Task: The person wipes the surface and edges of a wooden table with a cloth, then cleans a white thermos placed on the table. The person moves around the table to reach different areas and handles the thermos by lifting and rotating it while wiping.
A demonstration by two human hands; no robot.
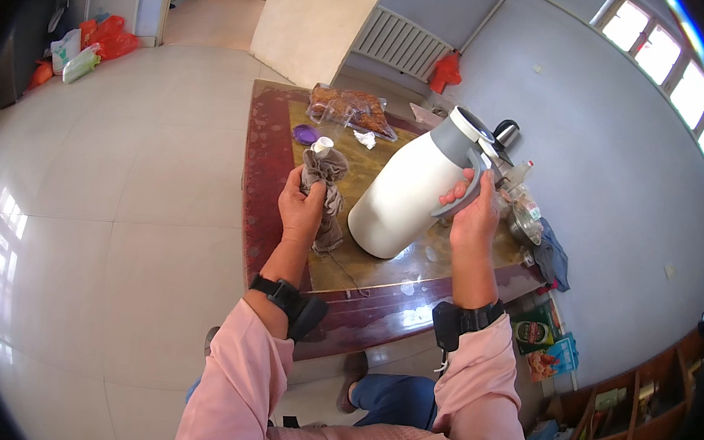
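My right hand point(476, 206) grips the grey handle of a large white thermos jug point(394, 192) with a grey collar. The jug is tilted over the table point(378, 287), its top leaning up and to the right. Whether its base touches the table I cannot tell. Bunched in my left hand point(302, 208) is a grey-brown cloth point(330, 203), left of the jug. A small white cup or cap point(322, 145) shows just above the cloth; whether I hold it too is unclear. Beyond it lies a purple lid point(305, 134).
At the table's far side lies a clear bag of reddish-brown food point(351, 109), with a crumpled white tissue point(365, 139) nearby. An electric kettle point(506, 133), a metal bowl point(524, 224) and a blue-grey cloth point(551, 254) line the right side. Wooden shelving point(627, 421) stands at lower right.
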